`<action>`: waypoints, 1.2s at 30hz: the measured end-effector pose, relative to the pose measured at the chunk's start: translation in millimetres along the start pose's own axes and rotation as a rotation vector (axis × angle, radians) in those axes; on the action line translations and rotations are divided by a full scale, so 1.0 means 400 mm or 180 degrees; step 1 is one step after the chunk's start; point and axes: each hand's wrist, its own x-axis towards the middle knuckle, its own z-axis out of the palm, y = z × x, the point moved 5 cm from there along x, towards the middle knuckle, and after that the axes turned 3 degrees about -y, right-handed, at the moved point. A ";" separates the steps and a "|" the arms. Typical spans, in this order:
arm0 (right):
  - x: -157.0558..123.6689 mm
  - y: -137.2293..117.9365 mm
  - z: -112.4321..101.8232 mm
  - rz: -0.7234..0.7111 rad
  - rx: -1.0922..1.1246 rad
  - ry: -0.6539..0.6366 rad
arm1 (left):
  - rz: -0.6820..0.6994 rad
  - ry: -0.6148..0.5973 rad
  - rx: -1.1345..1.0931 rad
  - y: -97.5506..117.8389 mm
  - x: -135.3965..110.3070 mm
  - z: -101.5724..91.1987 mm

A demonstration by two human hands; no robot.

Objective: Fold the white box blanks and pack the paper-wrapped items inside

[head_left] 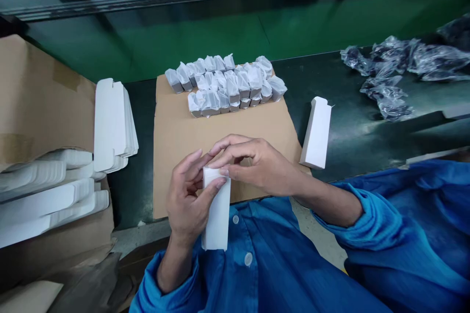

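Note:
Close to my body, a narrow white carton (217, 220) stands roughly upright, leaning slightly. My left hand (193, 195) is wrapped round its upper part, with the thumb on the near face. From the other side, my right hand (253, 164) grips the carton's top end, thumb at the near top edge and fingers across the top. How the end flap sits is partly hidden by those fingers. Beyond both hands lies a flat cardboard sheet (176, 146) bearing rows of small items in whitish wrapping (231, 85).
Another white carton (317, 134) lies at the right with its end flap up. Flattened white cartons (112, 127) are stacked at the left, beside a large cardboard box (44, 102) holding more. Clear plastic bags with dark contents (389, 73) lie far right on the dark table (352, 132).

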 end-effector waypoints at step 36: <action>0.149 0.007 -0.025 -0.0144 -0.3511 -0.0402 | 0.1525 -0.1612 0.3195 -0.064 0.003 -0.023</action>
